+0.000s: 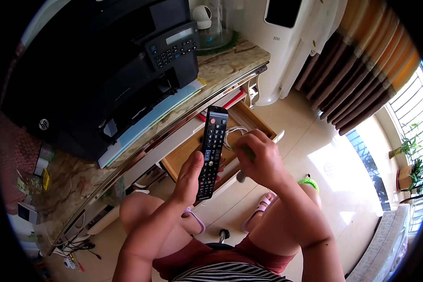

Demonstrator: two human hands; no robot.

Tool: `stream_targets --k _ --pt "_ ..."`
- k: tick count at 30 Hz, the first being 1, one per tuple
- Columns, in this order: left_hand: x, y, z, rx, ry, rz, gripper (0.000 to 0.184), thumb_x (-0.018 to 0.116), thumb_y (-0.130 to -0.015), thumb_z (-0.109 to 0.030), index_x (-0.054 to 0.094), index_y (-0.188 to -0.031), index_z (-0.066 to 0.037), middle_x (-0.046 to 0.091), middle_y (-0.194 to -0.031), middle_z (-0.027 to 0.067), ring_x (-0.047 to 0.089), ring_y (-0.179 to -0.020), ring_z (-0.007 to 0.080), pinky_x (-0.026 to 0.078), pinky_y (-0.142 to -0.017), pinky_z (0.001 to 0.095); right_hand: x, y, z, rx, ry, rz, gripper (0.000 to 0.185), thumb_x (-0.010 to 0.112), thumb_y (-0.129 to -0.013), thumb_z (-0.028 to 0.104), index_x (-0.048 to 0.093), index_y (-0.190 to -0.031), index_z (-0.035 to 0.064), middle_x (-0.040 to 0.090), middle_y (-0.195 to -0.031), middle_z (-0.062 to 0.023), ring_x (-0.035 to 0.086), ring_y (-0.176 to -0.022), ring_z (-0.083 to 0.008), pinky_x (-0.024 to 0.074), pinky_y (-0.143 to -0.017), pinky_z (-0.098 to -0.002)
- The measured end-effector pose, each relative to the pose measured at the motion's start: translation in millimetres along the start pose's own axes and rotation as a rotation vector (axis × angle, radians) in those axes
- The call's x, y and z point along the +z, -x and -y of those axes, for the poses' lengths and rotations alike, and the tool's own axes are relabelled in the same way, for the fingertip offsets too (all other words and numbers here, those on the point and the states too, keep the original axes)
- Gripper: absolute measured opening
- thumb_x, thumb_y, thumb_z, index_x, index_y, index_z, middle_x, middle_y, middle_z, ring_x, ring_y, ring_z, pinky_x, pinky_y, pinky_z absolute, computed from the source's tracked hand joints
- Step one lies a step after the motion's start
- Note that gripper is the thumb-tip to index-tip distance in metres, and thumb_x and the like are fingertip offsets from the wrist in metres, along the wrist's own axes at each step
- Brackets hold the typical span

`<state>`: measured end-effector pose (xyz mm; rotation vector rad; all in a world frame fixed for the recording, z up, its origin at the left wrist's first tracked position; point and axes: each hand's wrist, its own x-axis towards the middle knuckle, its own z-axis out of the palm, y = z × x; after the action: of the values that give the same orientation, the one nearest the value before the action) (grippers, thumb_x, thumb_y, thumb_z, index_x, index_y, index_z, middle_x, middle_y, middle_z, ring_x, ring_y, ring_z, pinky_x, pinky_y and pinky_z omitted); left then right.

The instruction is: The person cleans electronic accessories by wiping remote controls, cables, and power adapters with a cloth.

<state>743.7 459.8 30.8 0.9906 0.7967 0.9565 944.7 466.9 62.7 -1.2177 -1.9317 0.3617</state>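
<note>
A long black remote control (pixel 211 152) is held upright in my left hand (pixel 191 176), with its buttons facing up toward me. The thumb lies along its left edge and fingertips show at its right edge. To the right of the remote, my right hand (pixel 261 159) is closed around something greenish and blurred, too unclear to name. A small grey end pokes out below that hand. Beneath both hands stands an open wooden drawer (pixel 181 157), where a coiled white cable (pixel 231 135) lies.
A black printer (pixel 122 89) sits on the marble-topped cabinet (pixel 239 58), with papers under its front and a white camera (pixel 202 17) behind. A tall white appliance (pixel 263 47) and brown curtains (pixel 333 84) stand at the right. Cables (pixel 80 244) lie at lower left.
</note>
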Motion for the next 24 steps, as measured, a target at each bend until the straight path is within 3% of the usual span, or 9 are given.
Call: stream_targets --k 2,3,5,9,12,13,18,20,24 --pt "0.4 -0.3 -1.0 -0.011 0.023 -0.018 0.054 0.037 -0.099 -0.05 0.048 -0.126 -0.004 0.062 -0.107 0.0087 0.063 -0.089 0.0142 0.054 -0.074 0.0289 -6.5 -4.1 8.3 0.18 -0.193 -0.008 0.013 0.066 -0.079 0.004 0.061 -0.091 0.0013 0.061 -0.088 -0.0163 0.061 -0.081 -0.0346 0.0498 -0.074 -0.0365" --pt "0.5 -0.6 -0.7 -0.022 0.028 -0.035 0.056 0.037 -0.099 -0.052 0.049 -0.126 -0.004 0.062 -0.107 0.0086 0.063 -0.088 0.0141 0.054 -0.075 0.0289 -7.4 -4.3 10.1 0.204 -0.224 -0.003 0.012 0.065 -0.082 0.005 0.061 -0.093 0.0008 0.063 -0.087 -0.0149 0.063 -0.078 -0.0278 0.0496 -0.073 -0.0332" --pt "-0.1 -1.1 0.3 -0.034 0.03 -0.048 0.057 0.036 -0.098 -0.053 0.049 -0.125 -0.005 0.061 -0.107 0.0084 0.063 -0.088 0.0141 0.054 -0.075 0.0288 -6.0 -4.2 10.6 0.285 -0.347 0.013 0.013 0.065 -0.083 0.007 0.061 -0.093 0.0007 0.063 -0.086 -0.013 0.062 -0.077 -0.0237 0.0493 -0.073 -0.0322" --pt "2.0 -2.4 -2.3 -0.001 0.078 -0.021 0.049 0.056 -0.093 -0.042 0.049 -0.125 -0.005 0.061 -0.104 0.005 0.061 -0.087 0.0117 0.054 -0.075 0.0279 -0.6 -4.9 8.9 0.484 -0.657 0.072 0.013 0.066 -0.085 0.009 0.061 -0.094 0.0014 0.061 -0.085 -0.0085 0.059 -0.08 -0.0146 0.0479 -0.073 -0.0292" --pt "2.2 -4.0 1.0 0.051 0.008 -0.026 0.05 0.072 -0.085 -0.027 0.049 -0.124 -0.005 0.06 -0.102 0.002 0.059 -0.087 0.0093 0.052 -0.076 0.0262 15.0 0.9 2.4 0.397 -0.685 0.146 0.012 0.065 -0.087 0.008 0.061 -0.097 0.0026 0.06 -0.089 -0.0019 0.055 -0.086 -0.0106 0.0458 -0.079 -0.0264" --pt "1.9 -5.7 3.4 0.066 0.01 -0.02 0.054 0.078 -0.08 -0.019 0.049 -0.123 -0.006 0.059 -0.102 0.0006 0.057 -0.087 0.0084 0.05 -0.077 0.0254 20.7 1.3 -0.7 0.243 -0.515 0.144 0.011 0.065 -0.087 0.007 0.061 -0.096 0.0026 0.059 -0.093 -0.0032 0.055 -0.091 -0.0137 0.044 -0.084 -0.0278" --pt "5.4 -8.5 4.4 0.083 -0.026 -0.053 0.052 0.079 -0.079 -0.015 0.05 -0.121 -0.006 0.059 -0.102 -0.0004 0.057 -0.09 0.0093 0.048 -0.082 0.0247 32.6 5.1 -1.5 0.331 -0.558 0.166 0.013 0.064 -0.089 0.011 0.06 -0.097 0.0026 0.058 -0.101 -0.0043 0.053 -0.098 -0.0142 0.0416 -0.089 -0.0282" --pt "6.4 -8.3 2.6 0.02 -0.018 -0.098 0.049 0.078 -0.079 -0.012 0.051 -0.12 -0.005 0.059 -0.102 0.0 0.057 -0.091 0.009 0.048 -0.082 0.025 34.9 6.1 -4.1 0.574 -0.864 0.188 0.022 0.064 -0.092 0.021 0.058 -0.103 0.0028 0.057 -0.106 -0.0038 0.051 -0.1 -0.012 0.0409 -0.09 -0.0284" --pt "4.5 -8.6 3.2 0.094 -0.005 -0.133 0.048 0.076 -0.08 -0.01 0.05 -0.12 -0.005 0.059 -0.103 0.0009 0.058 -0.091 0.0095 0.048 -0.083 0.0256 24.5 6.2 1.1 0.508 -0.874 0.205 0.04 0.065 -0.091 0.031 0.053 -0.117 0.0033 0.057 -0.111 -0.0043 0.05 -0.105 -0.0119 0.0406 -0.092 -0.0283"
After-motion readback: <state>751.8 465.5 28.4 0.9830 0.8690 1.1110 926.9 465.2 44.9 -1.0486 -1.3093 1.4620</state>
